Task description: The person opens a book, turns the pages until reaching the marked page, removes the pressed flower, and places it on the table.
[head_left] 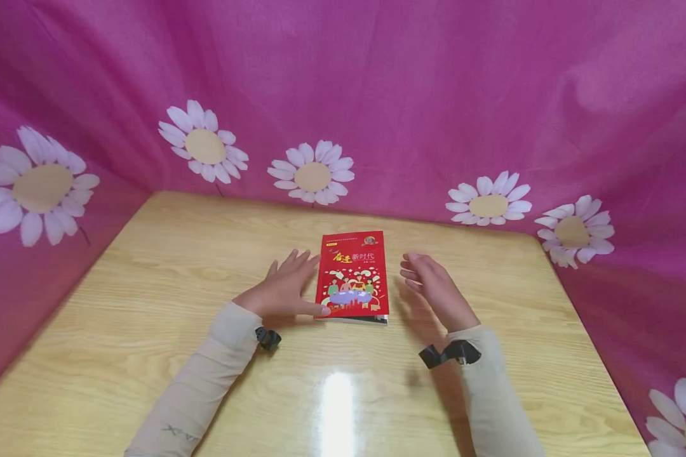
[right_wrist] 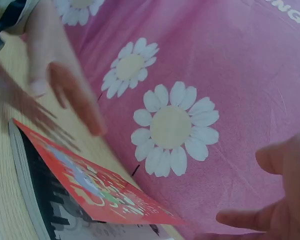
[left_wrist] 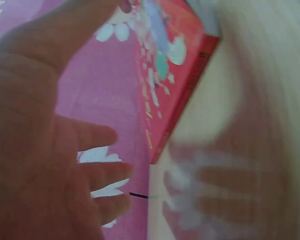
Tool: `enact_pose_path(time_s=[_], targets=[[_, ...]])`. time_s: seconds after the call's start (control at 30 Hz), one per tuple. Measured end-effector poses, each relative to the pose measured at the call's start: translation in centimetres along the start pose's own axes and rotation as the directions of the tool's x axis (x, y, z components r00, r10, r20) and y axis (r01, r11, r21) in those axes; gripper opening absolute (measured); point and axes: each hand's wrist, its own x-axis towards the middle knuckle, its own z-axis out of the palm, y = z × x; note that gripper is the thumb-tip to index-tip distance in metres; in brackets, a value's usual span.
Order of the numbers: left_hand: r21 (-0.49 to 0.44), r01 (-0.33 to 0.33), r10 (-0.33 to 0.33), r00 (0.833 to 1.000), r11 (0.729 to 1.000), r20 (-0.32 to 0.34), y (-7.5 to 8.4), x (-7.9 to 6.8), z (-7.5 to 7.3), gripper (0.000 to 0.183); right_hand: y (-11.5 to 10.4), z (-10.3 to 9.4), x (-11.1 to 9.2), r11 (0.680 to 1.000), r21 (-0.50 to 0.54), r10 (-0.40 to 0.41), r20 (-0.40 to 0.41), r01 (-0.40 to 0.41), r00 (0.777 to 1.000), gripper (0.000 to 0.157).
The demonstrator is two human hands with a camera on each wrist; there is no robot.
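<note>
A thin red paperback book with coloured cartoon figures (head_left: 353, 273) is seen in the head view lying flat near the middle of the pale wood-grain tabletop (head_left: 148, 304), closer to its far edge than to either far corner. Only a dark gap under the front cover (right_wrist: 97, 187) is shown there at the book's near end; in the right wrist view the cover is seen raised from the block along the right side, and a page with grey and black pictures is revealed beneath. The printed red spine (left_wrist: 190, 90) is shown clearly in the left wrist view alone. White lettering (right_wrist: 287, 11) on the magenta cloth with white daisies (head_left: 411, 114), cut off by the frame, is caught only by the wrist views. The grip of the left hand (head_left: 282, 289) is spread wide, the book lying just beyond its thumb and fingers, towards the tabletop's right edge; whether the near left corner of the cover is touched by the thumb cannot be told. The right hand (head_left: 434, 289) is held apart from the book, on the side of the tabletop's right edge, its grip loose, moderately wide and holding nothing.
</note>
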Motion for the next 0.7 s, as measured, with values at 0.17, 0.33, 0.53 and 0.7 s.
enact_pose_path(time_s=[0.17, 0.33, 0.53, 0.7], targets=[[0.011, 0.020, -0.021, 0.995, 1.000, 0.093, -0.5, -0.2, 0.6, 0.122, 0.4, 0.2, 0.1, 0.997, 0.074, 0.019, 0.036, -0.022, 0.999, 0.061], [0.045, 0.016, -0.022, 0.993, 0.999, 0.117, -0.5, -0.2, 0.9, 0.122, 0.8, 0.4, 0.3, 0.995, 0.060, 0.079, 0.021, -0.080, 0.997, 0.064], [0.030, 0.043, -0.046, 0.993, 0.999, 0.113, -0.7, 0.2, 1.0, 0.115, 1.2, 0.8, 0.6, 0.991, 0.084, 0.105, 0.040, -0.108, 0.994, 0.071], [0.033, 0.054, -0.057, 0.992, 0.998, 0.110, -1.0, 0.4, 1.0, 0.112, 1.3, 1.2, 0.8, 0.983, 0.093, 0.154, 0.043, -0.158, 0.987, 0.071]])
